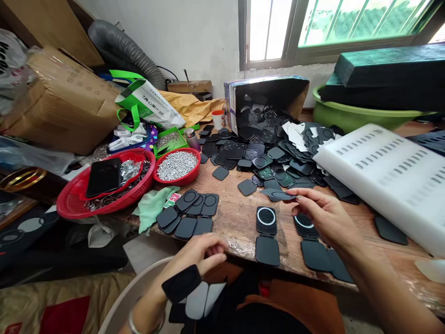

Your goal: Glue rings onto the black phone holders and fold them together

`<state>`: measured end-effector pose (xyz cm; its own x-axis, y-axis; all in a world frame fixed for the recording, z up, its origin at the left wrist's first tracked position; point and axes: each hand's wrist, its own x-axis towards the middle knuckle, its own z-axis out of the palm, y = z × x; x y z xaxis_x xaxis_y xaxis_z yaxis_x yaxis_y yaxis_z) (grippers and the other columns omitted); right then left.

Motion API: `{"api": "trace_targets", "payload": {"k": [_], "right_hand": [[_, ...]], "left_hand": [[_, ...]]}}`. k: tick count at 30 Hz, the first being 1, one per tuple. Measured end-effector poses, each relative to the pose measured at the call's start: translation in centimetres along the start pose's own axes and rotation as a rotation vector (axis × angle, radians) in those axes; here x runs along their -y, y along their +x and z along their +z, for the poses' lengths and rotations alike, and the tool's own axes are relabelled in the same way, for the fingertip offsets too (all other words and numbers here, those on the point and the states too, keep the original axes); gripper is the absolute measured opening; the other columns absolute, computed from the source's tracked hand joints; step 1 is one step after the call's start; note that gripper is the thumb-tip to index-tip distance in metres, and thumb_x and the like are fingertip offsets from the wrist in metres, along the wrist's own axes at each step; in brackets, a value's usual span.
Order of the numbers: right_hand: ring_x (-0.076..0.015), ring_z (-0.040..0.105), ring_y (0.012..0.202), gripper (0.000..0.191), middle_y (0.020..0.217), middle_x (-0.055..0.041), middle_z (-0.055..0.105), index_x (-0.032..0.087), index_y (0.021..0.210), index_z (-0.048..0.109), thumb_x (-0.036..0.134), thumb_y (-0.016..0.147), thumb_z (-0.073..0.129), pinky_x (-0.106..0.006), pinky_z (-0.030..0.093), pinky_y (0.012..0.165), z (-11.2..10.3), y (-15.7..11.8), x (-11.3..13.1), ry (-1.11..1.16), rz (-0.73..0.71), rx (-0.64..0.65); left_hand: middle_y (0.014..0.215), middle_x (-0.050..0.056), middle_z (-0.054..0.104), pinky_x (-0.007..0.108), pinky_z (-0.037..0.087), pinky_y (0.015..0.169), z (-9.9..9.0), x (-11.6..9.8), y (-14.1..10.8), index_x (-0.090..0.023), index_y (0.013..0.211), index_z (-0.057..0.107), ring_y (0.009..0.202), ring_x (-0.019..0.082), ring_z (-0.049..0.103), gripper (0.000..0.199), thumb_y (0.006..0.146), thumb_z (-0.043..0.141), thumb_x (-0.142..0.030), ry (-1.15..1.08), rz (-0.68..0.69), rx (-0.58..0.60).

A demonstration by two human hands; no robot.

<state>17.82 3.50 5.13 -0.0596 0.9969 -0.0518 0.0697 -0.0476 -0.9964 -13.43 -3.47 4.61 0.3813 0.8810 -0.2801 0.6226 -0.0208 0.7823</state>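
My right hand pinches a thin dark flat piece above the table. Under it lies an unfolded black hinged case with a pale ring, partly covered by my fingers. To its left is another unfolded hinged case, its white ring showing on a mesh face. My left hand hovers at the table's front edge, fingers loosely curled, thumb apart, nothing visible between them. A dark square plate with a faint circle overlaps my left wrist; whether it rests there or is falling, I cannot tell.
Several finished-looking black cases lie at left. A heap of black parts spills from a box. Red baskets hold metal pins and parts. A white foam block lies at right. Below stands a pale bin containing plates.
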Motion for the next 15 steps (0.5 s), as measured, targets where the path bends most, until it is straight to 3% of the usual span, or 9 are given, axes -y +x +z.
{"api": "trace_targets", "payload": {"k": [3, 5, 8, 11, 15], "right_hand": [[-0.0151, 0.058, 0.071, 0.028, 0.09, -0.0042, 0.062, 0.02, 0.099, 0.065, 0.044, 0.086, 0.057, -0.029, 0.048, 0.066, 0.5, -0.5, -0.2, 0.121, 0.008, -0.007], [-0.0157, 0.057, 0.075, 0.027, 0.094, -0.0045, 0.06, 0.02, 0.093, 0.061, 0.045, 0.083, 0.061, -0.027, 0.048, 0.062, 0.6, -0.8, -0.4, 0.1, -0.006, -0.029], [-0.0176, 0.057, 0.083, 0.031, 0.09, -0.0031, 0.059, 0.021, 0.096, 0.052, 0.036, 0.075, 0.07, -0.028, 0.049, 0.067, 0.5, -1.1, -0.9, -0.036, -0.057, -0.068], [-0.0174, 0.057, 0.083, 0.035, 0.09, -0.0026, 0.059, 0.021, 0.104, 0.048, 0.028, 0.075, 0.065, -0.03, 0.048, 0.073, 0.0, -1.3, -1.8, -0.085, -0.106, -0.073], [-0.0158, 0.056, 0.079, 0.038, 0.089, -0.0022, 0.059, 0.021, 0.111, 0.045, 0.022, 0.075, 0.058, -0.029, 0.047, 0.069, -0.8, -1.2, -2.8, -0.051, -0.082, -0.057]], "left_hand": [[0.082, 0.003, 0.061, 0.026, 0.041, 0.072, 3.9, -2.5, 3.4, -0.021, 0.083, 0.065, 0.077, 0.017, 0.056, 0.021, 0.09, 0.05, -0.035, -0.006, 0.123, -0.135], [0.091, 0.005, 0.058, 0.031, 0.041, 0.079, 6.6, -3.8, 5.4, -0.021, 0.091, 0.06, 0.087, 0.021, 0.055, 0.017, 0.085, 0.059, -0.037, 0.028, 0.125, -0.226], [0.109, 0.009, 0.052, 0.039, 0.039, 0.09, 9.8, -4.3, 7.3, -0.021, 0.111, 0.052, 0.104, 0.028, 0.05, 0.051, 0.068, 0.077, -0.03, 0.105, 0.101, -0.352], [0.116, 0.01, 0.05, 0.039, 0.038, 0.093, 10.5, -3.7, 8.2, -0.023, 0.125, 0.045, 0.108, 0.029, 0.05, 0.072, 0.061, 0.077, -0.013, 0.042, 0.085, -0.342], [0.091, 0.002, 0.062, 0.033, 0.042, 0.084, 8.0, -2.4, 8.9, -0.023, 0.137, 0.038, 0.087, 0.022, 0.059, 0.084, 0.062, 0.073, -0.009, -0.289, -0.022, -0.321]]}}
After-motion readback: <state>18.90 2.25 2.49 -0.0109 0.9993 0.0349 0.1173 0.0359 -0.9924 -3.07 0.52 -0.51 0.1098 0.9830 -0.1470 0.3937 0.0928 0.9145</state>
